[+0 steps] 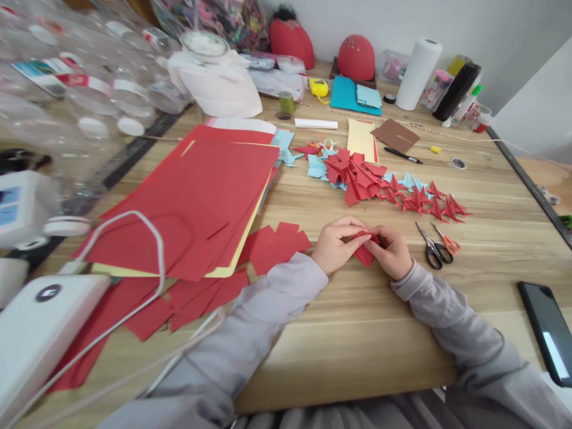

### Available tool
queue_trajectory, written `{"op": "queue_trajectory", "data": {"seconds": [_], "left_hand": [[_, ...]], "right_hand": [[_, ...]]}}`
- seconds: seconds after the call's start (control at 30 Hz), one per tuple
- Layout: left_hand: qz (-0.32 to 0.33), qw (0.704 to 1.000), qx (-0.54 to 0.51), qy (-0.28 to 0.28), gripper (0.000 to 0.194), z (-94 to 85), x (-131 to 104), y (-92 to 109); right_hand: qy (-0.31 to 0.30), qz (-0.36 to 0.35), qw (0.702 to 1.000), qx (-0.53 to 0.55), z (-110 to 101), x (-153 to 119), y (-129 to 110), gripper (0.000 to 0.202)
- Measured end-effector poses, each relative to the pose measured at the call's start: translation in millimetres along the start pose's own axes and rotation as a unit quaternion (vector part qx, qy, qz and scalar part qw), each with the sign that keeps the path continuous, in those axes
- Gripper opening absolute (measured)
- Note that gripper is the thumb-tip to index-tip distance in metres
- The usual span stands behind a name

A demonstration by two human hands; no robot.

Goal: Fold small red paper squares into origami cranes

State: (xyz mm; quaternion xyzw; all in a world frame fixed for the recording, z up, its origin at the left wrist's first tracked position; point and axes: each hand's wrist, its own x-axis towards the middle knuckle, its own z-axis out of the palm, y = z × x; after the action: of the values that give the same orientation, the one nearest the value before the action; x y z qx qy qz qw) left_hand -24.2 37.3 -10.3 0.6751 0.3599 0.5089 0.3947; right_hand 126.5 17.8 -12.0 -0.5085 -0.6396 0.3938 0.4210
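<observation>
Between my two hands is a small folded piece of red paper (pixel 364 255), held just above the wooden table. My left hand (pixel 338 243) pinches its left side, thumb and fingers pressed together. On the other side my right hand (pixel 391 251) grips it the same way; the fingers partly cover the folds. Beyond the hands lies a heap of folded red paper pieces (pixel 353 173), with red paper cranes (pixel 417 199) trailing off to its right and light blue ones among them. Cut red paper squares (pixel 277 247) lie left of my left hand.
Black-handled scissors (pixel 433 250) and small orange scissors (pixel 447 239) lie right of my right hand. A stack of red sheets (pixel 187 196) covers the left. A white power bank (pixel 49 339) with a cable sits front left, a phone (pixel 547 330) at right, plastic bottles (pixel 129 95) back left.
</observation>
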Motion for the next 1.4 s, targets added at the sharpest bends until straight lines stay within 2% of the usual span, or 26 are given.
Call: {"op": "queue_trajectory", "data": {"seconds": [0.33, 0.53, 0.8, 0.93, 1.03, 1.13, 1.27, 1.4], "left_hand": [[0.001, 0.999, -0.046, 0.021, 0.012, -2.2, 1.1, -0.8], [-0.051, 0.995, -0.080, 0.041, 0.026, -5.3, 3.3, -0.1], [-0.069, 0.994, -0.088, 0.018, 0.011, -2.6, 2.8, -1.8], [-0.085, 0.990, -0.109, 0.011, 0.023, -3.9, 3.4, 1.3], [-0.136, 0.981, -0.131, 0.033, 0.033, -5.9, 3.6, 2.0], [-0.190, 0.967, -0.163, 0.041, 0.033, -6.4, 3.9, 0.2], [-0.204, 0.960, -0.192, 0.015, 0.031, -4.7, 4.6, -0.8], [-0.226, 0.950, -0.215, -0.024, 0.037, -3.1, 5.0, 1.1]], "right_hand": [[-0.048, -0.014, 0.998, -0.032, -0.4, 1.6, -4.6, 0.019], [-0.043, 0.013, 0.999, -0.028, -0.4, 1.8, -3.2, 0.018], [-0.035, 0.019, 0.999, -0.005, 0.7, 1.8, -1.5, 0.020], [-0.028, 0.025, 0.999, -0.007, 0.5, 2.2, -0.8, 0.020], [-0.015, 0.039, 0.999, 0.032, -0.2, 3.4, -1.3, 0.023], [0.011, 0.047, 0.995, 0.088, -1.3, 5.0, -3.4, 0.025], [0.050, 0.060, 0.985, 0.157, -2.3, 6.8, -4.7, 0.026], [0.064, 0.083, 0.975, 0.194, -2.7, 7.5, -2.8, 0.026]]}}
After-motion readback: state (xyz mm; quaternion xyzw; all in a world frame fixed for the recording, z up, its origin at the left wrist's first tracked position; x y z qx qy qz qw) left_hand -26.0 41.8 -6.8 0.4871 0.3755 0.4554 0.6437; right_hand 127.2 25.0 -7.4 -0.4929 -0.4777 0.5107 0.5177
